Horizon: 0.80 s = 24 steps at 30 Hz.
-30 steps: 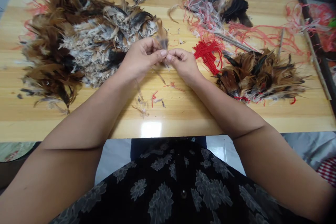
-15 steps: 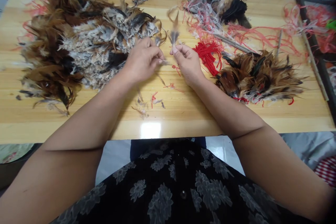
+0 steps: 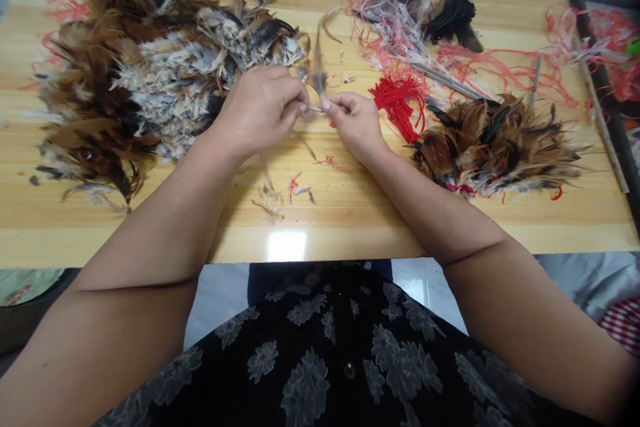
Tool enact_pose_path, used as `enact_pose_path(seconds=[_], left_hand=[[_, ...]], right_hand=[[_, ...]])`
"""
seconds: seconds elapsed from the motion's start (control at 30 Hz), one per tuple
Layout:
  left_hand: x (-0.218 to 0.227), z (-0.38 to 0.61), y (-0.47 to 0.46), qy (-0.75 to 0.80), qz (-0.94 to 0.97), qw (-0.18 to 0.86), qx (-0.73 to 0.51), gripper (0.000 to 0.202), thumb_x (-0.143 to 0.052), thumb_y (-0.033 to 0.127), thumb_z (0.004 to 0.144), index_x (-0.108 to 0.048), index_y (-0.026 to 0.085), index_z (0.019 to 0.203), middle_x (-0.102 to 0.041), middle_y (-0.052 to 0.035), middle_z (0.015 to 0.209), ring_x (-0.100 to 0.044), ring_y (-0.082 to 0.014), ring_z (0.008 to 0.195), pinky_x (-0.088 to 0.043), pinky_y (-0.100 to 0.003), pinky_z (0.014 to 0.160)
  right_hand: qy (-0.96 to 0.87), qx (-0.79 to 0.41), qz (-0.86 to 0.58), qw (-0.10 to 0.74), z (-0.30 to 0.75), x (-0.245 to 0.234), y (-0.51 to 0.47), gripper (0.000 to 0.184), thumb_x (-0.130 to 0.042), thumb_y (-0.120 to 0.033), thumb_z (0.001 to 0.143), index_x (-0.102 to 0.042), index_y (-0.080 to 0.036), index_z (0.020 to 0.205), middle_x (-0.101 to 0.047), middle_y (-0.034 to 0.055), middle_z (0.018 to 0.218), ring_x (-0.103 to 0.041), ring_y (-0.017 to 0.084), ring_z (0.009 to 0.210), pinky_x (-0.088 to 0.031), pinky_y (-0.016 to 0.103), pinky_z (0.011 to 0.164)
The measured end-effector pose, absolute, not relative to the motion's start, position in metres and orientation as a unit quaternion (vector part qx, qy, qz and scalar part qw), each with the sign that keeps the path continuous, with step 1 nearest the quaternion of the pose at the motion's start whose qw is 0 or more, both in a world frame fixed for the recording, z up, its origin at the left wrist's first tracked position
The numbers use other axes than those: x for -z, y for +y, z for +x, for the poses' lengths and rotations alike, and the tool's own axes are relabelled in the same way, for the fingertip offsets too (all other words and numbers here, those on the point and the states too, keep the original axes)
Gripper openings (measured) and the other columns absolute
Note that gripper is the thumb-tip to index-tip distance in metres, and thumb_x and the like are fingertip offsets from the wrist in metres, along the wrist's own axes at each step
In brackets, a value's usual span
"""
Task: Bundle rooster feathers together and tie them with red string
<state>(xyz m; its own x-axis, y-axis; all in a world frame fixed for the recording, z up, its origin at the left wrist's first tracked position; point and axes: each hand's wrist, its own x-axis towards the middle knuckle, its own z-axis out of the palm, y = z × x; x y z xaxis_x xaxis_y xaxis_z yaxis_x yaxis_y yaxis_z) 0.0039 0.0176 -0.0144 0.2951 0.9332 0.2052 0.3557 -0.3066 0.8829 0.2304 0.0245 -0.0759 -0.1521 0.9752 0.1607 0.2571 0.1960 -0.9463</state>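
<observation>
a black cloth top (image 3: 345, 340) printed with scattered, jagged, lighter-edged grey flowers (image 3: 307, 383), with a small, round, dark button (image 3: 349, 370) at mid-front; the left hand (image 3: 265, 107) and right hand (image 3: 356, 125) are bare.

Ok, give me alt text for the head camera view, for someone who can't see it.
A person's right hand pinches a brown-and-grey feather over a wooden table, while the left hand, close beside, pinches a thin pale strand. A large feather pile lies at left, red strings and a smaller feather pile at right.
</observation>
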Motion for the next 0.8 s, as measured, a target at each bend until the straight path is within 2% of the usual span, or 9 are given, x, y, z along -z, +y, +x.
enact_pose_path(seconds=[0.1,0.23,0.37,0.43,0.53,0.63,0.7,0.8], left_hand=[[0.012,0.001,0.017,0.450,0.744,0.357,-0.340,0.024,-0.095,0.018,0.092,-0.075,0.031,0.092,-0.060,-0.0061,0.089,-0.063,-0.0378,0.128,-0.055,-0.045,0.127],[0.019,-0.003,0.020,0.430,0.752,0.353,-0.353,0.026,-0.100,0.034,0.094,-0.074,0.033,0.093,-0.062,-0.0082,0.093,-0.061,-0.0404,0.130,-0.057,-0.048,0.125],[0.027,-0.001,0.022,0.436,0.736,0.364,-0.368,0.036,-0.105,0.046,0.095,-0.071,0.034,0.092,-0.061,-0.0080,0.095,-0.061,-0.0398,0.134,-0.056,-0.050,0.127],[0.024,0.002,0.020,0.449,0.737,0.353,-0.362,0.037,-0.106,0.042,0.096,-0.071,0.032,0.094,-0.062,-0.0071,0.100,-0.060,-0.0376,0.133,-0.051,-0.049,0.132],[0.013,0.007,0.014,0.458,0.746,0.274,-0.398,0.035,-0.107,0.020,0.093,-0.074,0.028,0.102,-0.069,-0.0061,0.115,-0.059,-0.0339,0.134,-0.045,-0.043,0.133],[0.005,0.011,0.009,0.466,0.717,0.193,-0.481,0.033,-0.101,0.007,0.093,-0.080,0.026,0.110,-0.073,-0.0065,0.129,-0.061,-0.0308,0.129,-0.051,-0.038,0.118],[0.006,0.013,0.008,0.483,0.681,0.202,-0.512,0.022,-0.097,0.011,0.099,-0.082,0.027,0.101,-0.074,-0.0068,0.119,-0.063,-0.0287,0.111,-0.054,-0.039,0.103],[0.016,0.018,0.010,0.483,0.645,0.317,-0.500,0.026,-0.100,0.019,0.102,-0.079,0.028,0.087,-0.068,-0.0026,0.089,-0.062,-0.0261,0.092,-0.055,-0.039,0.094]], right_hand=[[-0.651,-0.404,-0.479,0.430,0.230,0.075,0.023,0.043,-0.094,-0.060,0.101,-0.083,-0.019,0.093,-0.072,0.0002,0.086,-0.066,0.018,0.093,-0.056,0.033,0.093],[-0.664,-0.397,-0.475,0.418,0.229,0.072,0.019,0.030,-0.094,-0.049,0.103,-0.084,-0.021,0.094,-0.078,0.0018,0.093,-0.070,0.021,0.098,-0.059,0.038,0.103],[-0.683,-0.397,-0.467,0.398,0.229,0.071,0.019,0.023,-0.093,-0.039,0.103,-0.083,-0.021,0.093,-0.078,0.0018,0.095,-0.070,0.021,0.099,-0.059,0.039,0.106],[-0.686,-0.401,-0.462,0.393,0.228,0.074,0.021,0.025,-0.094,-0.040,0.102,-0.081,-0.021,0.092,-0.075,0.0010,0.092,-0.067,0.020,0.097,-0.058,0.037,0.103],[-0.672,-0.421,-0.455,0.405,0.228,0.082,0.029,0.035,-0.091,-0.049,0.106,-0.076,-0.021,0.093,-0.067,-0.0006,0.087,-0.061,0.017,0.091,-0.055,0.033,0.092],[-0.643,-0.443,-0.446,0.437,0.230,0.088,0.035,0.044,-0.082,-0.060,0.113,-0.071,-0.021,0.095,-0.059,-0.0014,0.086,-0.055,0.014,0.085,-0.051,0.029,0.082],[-0.627,-0.449,-0.439,0.460,0.231,0.088,0.037,0.048,-0.076,-0.065,0.115,-0.068,-0.021,0.096,-0.056,-0.0013,0.088,-0.054,0.013,0.084,-0.051,0.027,0.079],[-0.620,-0.448,-0.433,0.476,0.232,0.087,0.036,0.051,-0.074,-0.069,0.116,-0.067,-0.022,0.097,-0.054,-0.0015,0.087,-0.052,0.013,0.083,-0.049,0.027,0.078]])
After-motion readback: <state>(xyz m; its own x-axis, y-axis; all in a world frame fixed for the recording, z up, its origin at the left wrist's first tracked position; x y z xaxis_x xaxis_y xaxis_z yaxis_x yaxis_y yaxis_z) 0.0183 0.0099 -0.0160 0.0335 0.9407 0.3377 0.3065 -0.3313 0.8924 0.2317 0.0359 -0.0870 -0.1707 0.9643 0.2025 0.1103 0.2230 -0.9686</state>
